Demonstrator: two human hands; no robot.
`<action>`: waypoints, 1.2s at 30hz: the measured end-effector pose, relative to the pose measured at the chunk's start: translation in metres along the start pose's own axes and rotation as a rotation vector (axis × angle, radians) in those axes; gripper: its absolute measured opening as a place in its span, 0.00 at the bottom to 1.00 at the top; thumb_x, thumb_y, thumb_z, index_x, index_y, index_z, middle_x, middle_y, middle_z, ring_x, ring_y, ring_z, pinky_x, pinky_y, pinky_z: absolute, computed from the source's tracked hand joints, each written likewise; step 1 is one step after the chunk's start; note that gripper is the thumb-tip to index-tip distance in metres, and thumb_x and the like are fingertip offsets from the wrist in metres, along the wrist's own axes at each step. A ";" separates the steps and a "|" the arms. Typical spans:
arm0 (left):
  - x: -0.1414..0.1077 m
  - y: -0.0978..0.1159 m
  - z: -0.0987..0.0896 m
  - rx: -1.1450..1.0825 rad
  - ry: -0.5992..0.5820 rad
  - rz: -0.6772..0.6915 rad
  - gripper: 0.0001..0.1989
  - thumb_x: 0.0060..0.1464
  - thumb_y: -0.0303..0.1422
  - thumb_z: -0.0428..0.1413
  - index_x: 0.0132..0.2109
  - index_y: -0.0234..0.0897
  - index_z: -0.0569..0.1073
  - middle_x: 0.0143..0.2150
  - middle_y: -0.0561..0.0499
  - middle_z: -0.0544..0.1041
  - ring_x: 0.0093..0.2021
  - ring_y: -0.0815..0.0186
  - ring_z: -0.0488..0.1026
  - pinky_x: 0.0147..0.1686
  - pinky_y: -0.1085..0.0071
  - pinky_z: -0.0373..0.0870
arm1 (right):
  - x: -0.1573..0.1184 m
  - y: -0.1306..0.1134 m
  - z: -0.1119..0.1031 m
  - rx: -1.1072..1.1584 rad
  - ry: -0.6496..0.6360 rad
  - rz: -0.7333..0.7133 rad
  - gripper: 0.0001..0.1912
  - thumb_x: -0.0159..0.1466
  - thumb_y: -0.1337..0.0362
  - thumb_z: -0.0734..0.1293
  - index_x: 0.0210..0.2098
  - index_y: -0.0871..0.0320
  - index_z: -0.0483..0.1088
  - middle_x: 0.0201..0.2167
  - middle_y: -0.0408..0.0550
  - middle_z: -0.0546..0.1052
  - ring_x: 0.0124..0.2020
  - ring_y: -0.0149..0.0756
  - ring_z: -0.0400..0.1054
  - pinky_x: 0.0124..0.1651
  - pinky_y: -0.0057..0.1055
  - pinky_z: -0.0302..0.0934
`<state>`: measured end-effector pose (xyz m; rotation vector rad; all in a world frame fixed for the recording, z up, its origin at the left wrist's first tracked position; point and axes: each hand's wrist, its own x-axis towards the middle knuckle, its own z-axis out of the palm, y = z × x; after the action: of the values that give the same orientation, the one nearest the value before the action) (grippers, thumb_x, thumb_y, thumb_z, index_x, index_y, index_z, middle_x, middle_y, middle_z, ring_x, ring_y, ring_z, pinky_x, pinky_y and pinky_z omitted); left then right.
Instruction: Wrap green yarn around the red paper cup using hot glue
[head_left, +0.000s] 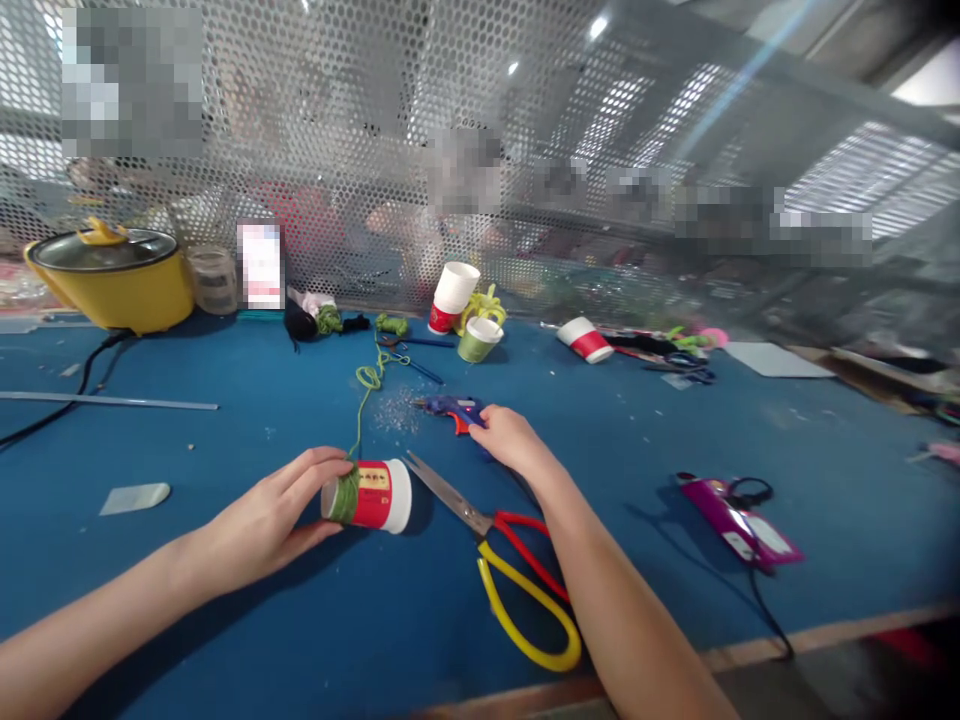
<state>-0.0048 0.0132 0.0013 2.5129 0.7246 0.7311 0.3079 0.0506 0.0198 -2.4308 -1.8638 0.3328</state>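
Observation:
My left hand [289, 510] grips a paper cup [379, 495] lying on its side, fingers around the end wrapped with green yarn [346, 496]. The cup has a red band and a white rim that faces right. A strand of the yarn runs from the wrap up the table to a small green bundle [391, 324]. My right hand [504, 436] is closed on the handle of a blue glue gun [452, 406] with an orange trigger, its nozzle pointing left. Between my arms lie large scissors [480, 525] with one red and one yellow handle, blades partly apart.
At the back stand stacked paper cups [453, 297] and a green-wrapped cup [480, 338]; another cup [585, 340] lies tipped over. A yellow electric pot [127, 290] is far left. A purple packet [739, 520] with a black cable lies right. A perforated metal screen [337, 130] rises behind the table.

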 end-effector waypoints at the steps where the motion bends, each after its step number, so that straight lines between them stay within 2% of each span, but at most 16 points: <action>1: 0.000 0.000 0.000 0.000 0.003 0.002 0.18 0.59 0.32 0.48 0.56 0.37 0.56 0.55 0.41 0.64 0.54 0.59 0.65 0.50 0.64 0.69 | -0.001 0.000 0.000 0.009 -0.007 -0.006 0.08 0.55 0.67 0.63 0.31 0.64 0.72 0.33 0.59 0.77 0.36 0.45 0.72 0.34 0.29 0.58; 4: 0.000 0.000 -0.001 0.011 0.002 0.014 0.18 0.59 0.31 0.48 0.56 0.37 0.57 0.55 0.41 0.64 0.54 0.60 0.66 0.51 0.64 0.69 | -0.004 0.002 0.002 0.050 0.000 0.000 0.08 0.51 0.69 0.65 0.31 0.64 0.71 0.34 0.58 0.77 0.37 0.44 0.71 0.36 0.29 0.58; 8: 0.001 0.000 -0.003 0.033 -0.003 0.045 0.18 0.59 0.29 0.48 0.56 0.36 0.57 0.56 0.40 0.64 0.54 0.59 0.65 0.51 0.62 0.69 | -0.008 0.001 0.002 0.149 0.076 0.033 0.15 0.54 0.68 0.63 0.41 0.66 0.68 0.37 0.58 0.76 0.37 0.40 0.71 0.35 0.29 0.60; 11: 0.001 -0.002 -0.003 0.038 0.004 0.040 0.18 0.60 0.30 0.47 0.56 0.36 0.57 0.56 0.39 0.63 0.55 0.59 0.64 0.51 0.62 0.69 | -0.019 -0.004 -0.003 0.506 0.109 -0.034 0.20 0.54 0.69 0.63 0.46 0.65 0.65 0.37 0.53 0.76 0.33 0.34 0.71 0.32 0.27 0.61; 13: 0.001 -0.003 -0.003 0.044 0.006 0.039 0.17 0.60 0.30 0.47 0.56 0.36 0.58 0.56 0.39 0.63 0.55 0.59 0.64 0.51 0.63 0.69 | -0.032 -0.010 -0.010 0.795 0.042 -0.095 0.19 0.54 0.65 0.65 0.44 0.64 0.67 0.29 0.48 0.75 0.26 0.32 0.68 0.27 0.27 0.60; 15: 0.000 -0.004 -0.003 0.050 0.015 0.039 0.16 0.61 0.29 0.46 0.55 0.37 0.58 0.56 0.40 0.63 0.55 0.59 0.64 0.50 0.63 0.69 | -0.047 -0.017 -0.017 0.885 -0.071 -0.132 0.18 0.54 0.59 0.66 0.40 0.65 0.70 0.21 0.44 0.72 0.20 0.29 0.63 0.22 0.26 0.56; 20: 0.002 -0.005 -0.004 0.032 0.062 0.015 0.14 0.61 0.27 0.45 0.54 0.38 0.60 0.56 0.41 0.63 0.55 0.61 0.64 0.49 0.65 0.70 | -0.078 -0.035 -0.026 0.870 -0.205 -0.302 0.13 0.55 0.58 0.65 0.35 0.62 0.72 0.25 0.46 0.74 0.22 0.30 0.64 0.25 0.27 0.61; 22: 0.004 -0.006 -0.005 0.011 0.074 0.000 0.14 0.60 0.27 0.46 0.54 0.37 0.60 0.55 0.41 0.63 0.54 0.61 0.64 0.50 0.65 0.70 | -0.085 -0.042 -0.026 0.820 -0.234 -0.357 0.11 0.56 0.59 0.64 0.32 0.61 0.72 0.24 0.46 0.74 0.23 0.31 0.66 0.27 0.28 0.62; 28: 0.007 -0.008 -0.008 -0.036 0.059 -0.029 0.17 0.58 0.27 0.49 0.54 0.36 0.59 0.55 0.40 0.63 0.55 0.60 0.64 0.52 0.62 0.67 | -0.095 -0.052 -0.024 0.670 -0.124 -0.381 0.07 0.56 0.61 0.65 0.28 0.58 0.72 0.25 0.44 0.77 0.27 0.34 0.69 0.33 0.28 0.64; 36: 0.005 -0.010 -0.008 -0.046 0.054 -0.027 0.18 0.58 0.27 0.49 0.55 0.37 0.58 0.55 0.40 0.63 0.55 0.60 0.63 0.53 0.59 0.66 | -0.098 -0.054 -0.018 0.616 -0.098 -0.422 0.07 0.57 0.62 0.65 0.25 0.57 0.66 0.21 0.41 0.73 0.22 0.30 0.64 0.26 0.25 0.61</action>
<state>-0.0093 0.0262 0.0043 2.4458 0.7507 0.8001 0.2368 -0.0273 0.0596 -1.6114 -1.8800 0.8505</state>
